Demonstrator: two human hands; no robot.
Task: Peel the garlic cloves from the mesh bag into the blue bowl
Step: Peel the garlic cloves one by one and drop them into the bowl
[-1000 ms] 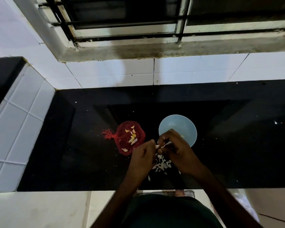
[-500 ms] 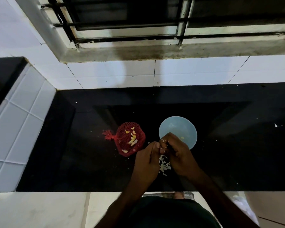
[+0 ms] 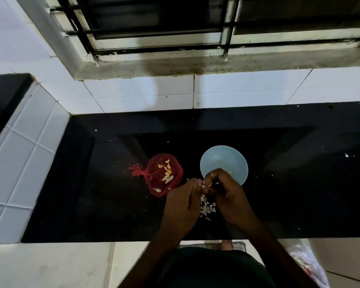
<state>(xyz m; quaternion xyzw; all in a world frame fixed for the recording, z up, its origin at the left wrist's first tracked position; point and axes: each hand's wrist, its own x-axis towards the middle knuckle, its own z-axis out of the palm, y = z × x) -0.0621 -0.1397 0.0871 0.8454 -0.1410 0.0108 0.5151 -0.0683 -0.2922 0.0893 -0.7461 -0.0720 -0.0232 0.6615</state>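
- Pinching a garlic clove [image 3: 206, 185] between curled fingertips, the left hand [image 3: 183, 201] and right hand [image 3: 227, 194] meet above a black counter [image 3: 92, 183].
- Both hands grip the same clove at the near rim of the blue bowl [image 3: 223, 161].
- White peels [image 3: 207, 206] lie scattered on the counter beneath the hands.
- A red mesh bag [image 3: 154, 177] holding yellowish cloves [image 3: 167, 173] sits left of the bowl, near the left hand.

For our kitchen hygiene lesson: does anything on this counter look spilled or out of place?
Yes. Pale garlic skins lie scattered loose on the black counter beside the blue bowl, with stray flecks further right. It looks like peeling waste, not damage.
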